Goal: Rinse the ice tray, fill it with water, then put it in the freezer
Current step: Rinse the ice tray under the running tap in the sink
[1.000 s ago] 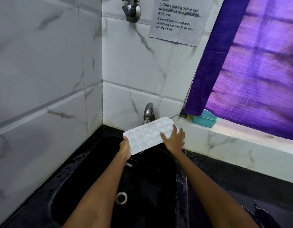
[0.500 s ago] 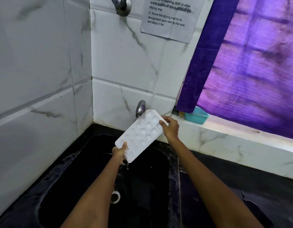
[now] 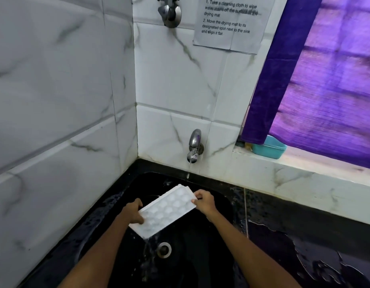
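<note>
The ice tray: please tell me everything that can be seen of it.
The ice tray is white, looks like plastic, and has rows of rounded cells. It is held tilted over the black sink, one corner low, and water runs off that corner near the drain. The left hand grips one short end and the right hand the other.

A white plastic ice tray (image 3: 166,210) with rows of rounded cells is held over the black sink basin (image 3: 211,235), below and well apart from the wall tap (image 3: 194,149). It is tilted, its near corner lowest, and water is seen spilling off that corner toward the drain (image 3: 164,249).
</note>
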`<state>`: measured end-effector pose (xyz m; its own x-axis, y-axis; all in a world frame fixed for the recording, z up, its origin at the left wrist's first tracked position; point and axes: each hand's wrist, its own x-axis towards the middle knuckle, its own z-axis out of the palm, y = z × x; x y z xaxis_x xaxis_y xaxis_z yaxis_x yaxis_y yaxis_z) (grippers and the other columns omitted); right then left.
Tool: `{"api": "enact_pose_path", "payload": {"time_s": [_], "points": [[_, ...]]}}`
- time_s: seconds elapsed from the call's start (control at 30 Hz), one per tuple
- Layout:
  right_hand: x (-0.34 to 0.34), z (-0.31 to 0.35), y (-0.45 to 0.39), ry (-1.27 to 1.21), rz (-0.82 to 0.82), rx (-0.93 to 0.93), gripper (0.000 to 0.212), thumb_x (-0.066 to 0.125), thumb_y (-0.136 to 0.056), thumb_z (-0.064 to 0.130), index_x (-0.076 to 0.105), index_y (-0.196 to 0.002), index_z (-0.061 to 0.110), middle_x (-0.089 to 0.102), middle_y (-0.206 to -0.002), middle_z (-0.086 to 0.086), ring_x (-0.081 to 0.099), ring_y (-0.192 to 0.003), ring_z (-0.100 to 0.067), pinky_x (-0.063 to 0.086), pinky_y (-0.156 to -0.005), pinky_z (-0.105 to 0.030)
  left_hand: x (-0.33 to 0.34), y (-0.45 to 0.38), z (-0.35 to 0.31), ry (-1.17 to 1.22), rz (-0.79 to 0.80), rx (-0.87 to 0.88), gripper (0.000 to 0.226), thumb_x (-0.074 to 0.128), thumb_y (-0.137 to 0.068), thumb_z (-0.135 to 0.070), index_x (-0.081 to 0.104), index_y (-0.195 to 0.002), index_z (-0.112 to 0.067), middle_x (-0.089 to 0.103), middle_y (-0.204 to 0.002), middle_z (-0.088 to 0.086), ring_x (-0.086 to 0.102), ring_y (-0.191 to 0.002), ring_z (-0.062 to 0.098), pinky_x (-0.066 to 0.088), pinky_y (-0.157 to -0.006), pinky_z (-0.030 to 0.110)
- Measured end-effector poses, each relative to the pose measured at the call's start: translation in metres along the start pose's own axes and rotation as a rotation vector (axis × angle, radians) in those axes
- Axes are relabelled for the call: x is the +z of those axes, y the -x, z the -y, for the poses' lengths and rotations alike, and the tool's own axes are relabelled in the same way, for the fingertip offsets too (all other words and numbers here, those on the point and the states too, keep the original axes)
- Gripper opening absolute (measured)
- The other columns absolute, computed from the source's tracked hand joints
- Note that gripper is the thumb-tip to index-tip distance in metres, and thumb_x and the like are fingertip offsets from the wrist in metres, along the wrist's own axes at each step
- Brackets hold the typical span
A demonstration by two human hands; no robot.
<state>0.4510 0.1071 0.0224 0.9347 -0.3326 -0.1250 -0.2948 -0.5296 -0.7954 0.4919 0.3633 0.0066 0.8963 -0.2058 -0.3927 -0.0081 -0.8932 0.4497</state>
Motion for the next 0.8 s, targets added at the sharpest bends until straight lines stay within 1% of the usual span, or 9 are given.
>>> {"api": "enact_pose_path", "payload": {"time_s": [0.07, 0.17, 0.3, 0.37, 0.43, 0.5, 0.57, 0.7, 0.8], "points": [[0.009, 0.019, -0.003, 0.007, 0.036, -0.045, 0.012, 0.067, -0.079, 0.004, 0.065, -0.086, 0.013, 0.061, -0.087, -0.001, 0.058, -0.087, -0.015, 0.05, -0.083, -0.032, 0.006, 0.005, -0.001, 0.053, 0.007, 0.015, 0.066, 0.075, -0.077, -0.033, 0.047, -0.133, -0.011, 0.054, -0.134, 0.011, 0.053, -0.122, 0.026, 0.045, -0.094, 0.031], [0.009, 0.044, -0.012, -0.037, 0.028, -0.113, 0.019, 0.068, -0.078, 0.0, 0.067, -0.098, 0.0, 0.059, -0.087, -0.003, 0.055, -0.085, -0.013, 0.044, -0.08, -0.025, 0.009, 0.008, -0.006, 0.229, -0.135, 0.084, 0.049, 0.071, -0.081, -0.04, 0.063, -0.12, -0.01, 0.067, -0.118, 0.009, 0.063, -0.109, 0.025, 0.047, -0.085, 0.028], [-0.006, 0.062, -0.025, -0.143, -0.017, -0.017, 0.023, 0.063, -0.082, -0.001, 0.065, -0.104, -0.004, 0.06, -0.087, -0.007, 0.056, -0.088, -0.017, 0.043, -0.082, -0.025, 0.013, 0.01, -0.011, 0.435, -0.24, 0.128, 0.044, 0.058, -0.089, -0.042, 0.065, -0.112, -0.006, 0.071, -0.107, 0.012, 0.066, -0.101, 0.029, 0.047, -0.082, 0.031], [-0.016, 0.067, -0.033, -0.182, -0.007, 0.049, 0.014, 0.056, -0.085, 0.0, 0.068, -0.092, 0.001, 0.063, -0.077, -0.004, 0.059, -0.077, -0.015, 0.047, -0.073, -0.024, 0.02, 0.01, -0.018, 0.559, -0.264, 0.104, 0.048, 0.054, -0.088, -0.045, 0.066, -0.104, -0.002, 0.07, -0.095, 0.011, 0.067, -0.095, 0.03, 0.046, -0.073, 0.028], [-0.024, 0.075, -0.034, -0.304, 0.054, 0.111, 0.023, 0.048, -0.089, -0.003, 0.061, -0.073, 0.005, 0.063, -0.06, -0.002, 0.058, -0.055, -0.012, 0.05, -0.053, -0.017, 0.031, 0.01, -0.028, 0.741, -0.286, 0.05, 0.038, 0.053, -0.096, -0.033, 0.067, -0.097, 0.002, 0.065, -0.088, 0.01, 0.066, -0.093, 0.031, 0.042, -0.071, 0.027], [-0.026, 0.079, -0.037, -0.319, 0.052, 0.094, 0.031, 0.044, -0.091, -0.004, 0.057, -0.066, 0.009, 0.061, -0.066, -0.007, 0.055, -0.054, -0.012, 0.048, -0.047, -0.014, 0.042, 0.011, -0.038, 0.938, -0.298, -0.035, 0.031, 0.052, -0.097, -0.026, 0.066, -0.093, 0.002, 0.061, -0.088, 0.013, 0.061, -0.09, 0.027, 0.043, -0.072, 0.029], [-0.024, 0.079, -0.037, -0.211, 0.043, 0.028, 0.029, 0.043, -0.09, -0.002, 0.063, -0.071, 0.006, 0.061, -0.079, -0.009, 0.055, -0.062, -0.015, 0.05, -0.055, -0.02, 0.055, 0.01, -0.046, 1.061, -0.308, -0.085, 0.03, 0.052, -0.097, -0.024, 0.064, -0.091, 0.003, 0.061, -0.086, 0.015, 0.059, -0.087, 0.026, 0.045, -0.07, 0.031], [-0.007, 0.06, -0.032, 0.288, 0.181, -0.168, 0.028, 0.048, -0.093, 0.014, 0.063, -0.116, 0.006, 0.063, -0.114, -0.01, 0.056, -0.108, -0.025, 0.04, -0.089, -0.028, 0.069, 0.011, -0.058, 1.083, -0.337, -0.107, 0.031, 0.052, -0.097, -0.026, 0.06, -0.082, 0.0, 0.06, -0.072, 0.007, 0.058, -0.07, 0.025, 0.046, -0.064, 0.03], [0.004, 0.046, -0.021, 0.536, 0.295, -0.093, 0.047, 0.044, -0.095, 0.041, 0.042, -0.138, 0.021, 0.036, -0.142, -0.018, 0.025, -0.136, -0.036, 0.029, -0.106, -0.039, 0.069, 0.016, -0.062, 1.025, -0.357, -0.106, 0.031, 0.051, -0.097, -0.026, 0.059, -0.082, 0.0, 0.06, -0.078, 0.012, 0.053, -0.058, 0.011, 0.042, -0.051, 0.021]]}}
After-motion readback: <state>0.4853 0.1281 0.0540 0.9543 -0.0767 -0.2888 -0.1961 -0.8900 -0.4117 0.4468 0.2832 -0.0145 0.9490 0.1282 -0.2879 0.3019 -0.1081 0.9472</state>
